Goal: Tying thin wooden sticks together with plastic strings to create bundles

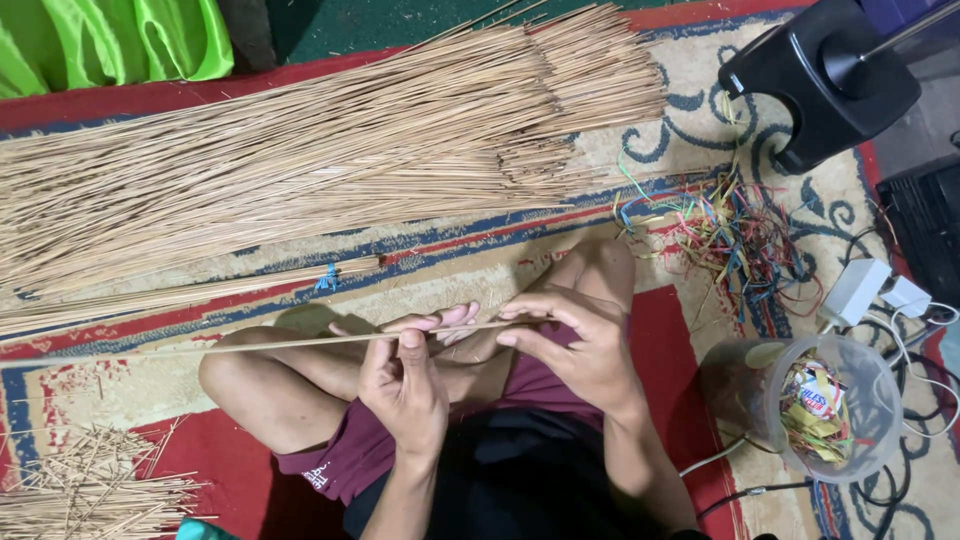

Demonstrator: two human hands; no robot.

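A single thin stick [250, 346], pale tan, straight and smooth like a split palm rib, lies almost level across the person's lap, running from far out at the left to the fingers at the middle. The left hand [405, 375] is closed round it, thumb pressed on top and fingers curled beneath, while the right hand [575, 345] pinches its right end between thumb and forefinger, the other fingers loosely bent. Both hands hover just above the crossed bare legs and maroon shorts [345, 450]. Beyond the knees, a large heap of like sticks [300, 150] fans across the patterned carpet [130, 375], dry and wiry, its ends spreading towards the upper right; a smaller bundle tied with a blue strip [327, 277] lies just below it. Short broken offcuts [85, 490] are scattered at the lower left corner. To the right of the knee lies a tangle of coloured ribbon scraps [740, 235], thin and curly, and near the right elbow stands a clear plastic tub [850, 400] holding more strips. Further right, a black fan base [820, 70], a white adapter [853, 290] and dark cables crowd the carpet's edge, leaving little room on that side; the open carpet lies in front of the knees and to the left. Bright green cloth [110, 40] shows at the top left.
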